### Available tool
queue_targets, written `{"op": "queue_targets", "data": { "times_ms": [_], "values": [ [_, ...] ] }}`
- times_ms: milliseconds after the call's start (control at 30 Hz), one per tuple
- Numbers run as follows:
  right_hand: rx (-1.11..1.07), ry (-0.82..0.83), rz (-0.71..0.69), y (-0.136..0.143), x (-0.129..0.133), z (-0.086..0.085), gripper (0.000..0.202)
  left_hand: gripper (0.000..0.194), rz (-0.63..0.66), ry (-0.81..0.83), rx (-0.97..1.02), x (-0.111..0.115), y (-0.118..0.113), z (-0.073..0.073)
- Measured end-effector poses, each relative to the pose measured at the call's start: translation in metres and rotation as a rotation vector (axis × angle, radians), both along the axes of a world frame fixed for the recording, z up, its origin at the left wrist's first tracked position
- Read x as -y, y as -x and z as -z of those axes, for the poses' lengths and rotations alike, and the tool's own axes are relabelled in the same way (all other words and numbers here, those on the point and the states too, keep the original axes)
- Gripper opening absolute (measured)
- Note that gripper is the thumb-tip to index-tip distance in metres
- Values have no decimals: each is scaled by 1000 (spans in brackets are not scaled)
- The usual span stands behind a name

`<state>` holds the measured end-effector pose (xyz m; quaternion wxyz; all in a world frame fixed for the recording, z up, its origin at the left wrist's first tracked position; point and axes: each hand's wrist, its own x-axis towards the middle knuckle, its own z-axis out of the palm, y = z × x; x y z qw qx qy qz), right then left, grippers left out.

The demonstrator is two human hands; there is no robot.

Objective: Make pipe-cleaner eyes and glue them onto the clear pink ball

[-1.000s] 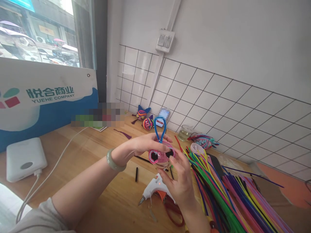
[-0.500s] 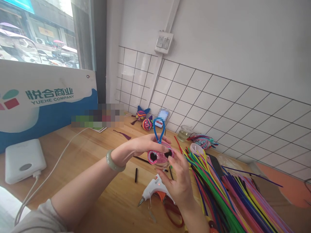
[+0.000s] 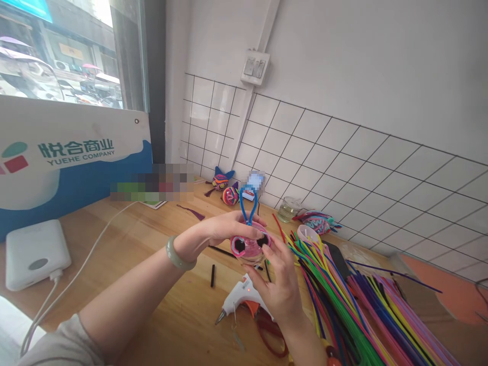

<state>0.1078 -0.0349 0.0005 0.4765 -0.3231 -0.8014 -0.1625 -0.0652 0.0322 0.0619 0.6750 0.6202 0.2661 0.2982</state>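
Observation:
A round pink craft piece (image 3: 250, 247) with two black eye-like discs and a blue pipe-cleaner loop (image 3: 248, 203) on top is between my hands. My left hand (image 3: 229, 227), with a pale green bangle on its wrist, grips it from the left and above, its finger reaching the right black disc. My right hand (image 3: 280, 272) holds the piece from the right, fingertips at the same disc and thumb beneath. Below the hands lies a white and orange glue gun (image 3: 242, 297), nozzle toward the lower left. Red-handled scissors (image 3: 270, 333) are partly covered by my right wrist.
Bundles of coloured pipe cleaners (image 3: 343, 290) spread over the right side. Finished-looking yarn pieces (image 3: 231, 195), a glass jar (image 3: 288, 209) and a phone (image 3: 253, 185) stand along the tiled wall. A white power bank (image 3: 37, 255) with a cable sits at left.
The view has shifted very slightly. Both hands keep nearly the same hold on the pink piece.

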Motion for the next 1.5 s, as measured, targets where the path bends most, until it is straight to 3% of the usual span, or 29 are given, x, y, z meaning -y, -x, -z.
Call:
{"op": "queue_targets", "data": {
  "times_ms": [1000,1500],
  "values": [
    [-13,26,-1,0,-4,6,50,46,58,-33,11,-4,0,5],
    [16,19,7,1,-3,5,50,53,61,70,32,0,4,-1]
  ]
}}
